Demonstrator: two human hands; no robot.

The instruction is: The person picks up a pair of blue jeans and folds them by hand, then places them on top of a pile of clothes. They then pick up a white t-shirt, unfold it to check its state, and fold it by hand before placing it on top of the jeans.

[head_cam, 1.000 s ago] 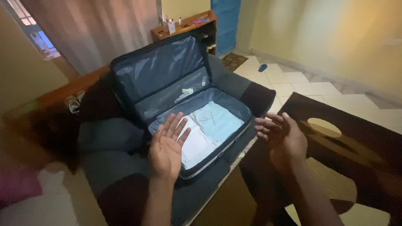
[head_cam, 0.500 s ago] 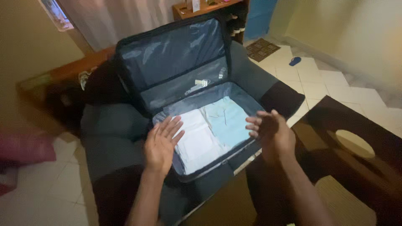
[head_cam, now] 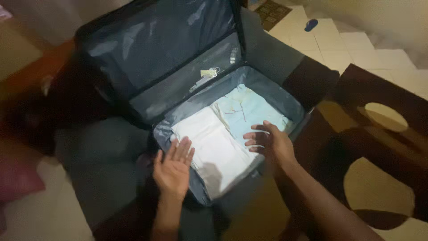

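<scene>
While both hands hover spread and empty, left hand (head_cam: pixel 173 168) and right hand (head_cam: pixel 271 143) flank the white folded cloth (head_cam: pixel 213 149) inside the open suitcase (head_cam: pixel 178 85); likely smoothing stage; next needs flat downward pressure.

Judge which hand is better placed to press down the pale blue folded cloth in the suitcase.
Right, probably. The right hand hovers at the pale blue cloth's near edge, while the left hand sits beside the white cloth.

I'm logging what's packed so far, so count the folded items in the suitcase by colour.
White folded stack: 1
Light blue folded stack: 1
Total: 2 in the suitcase, with the left hand and the right hand over them.
</scene>
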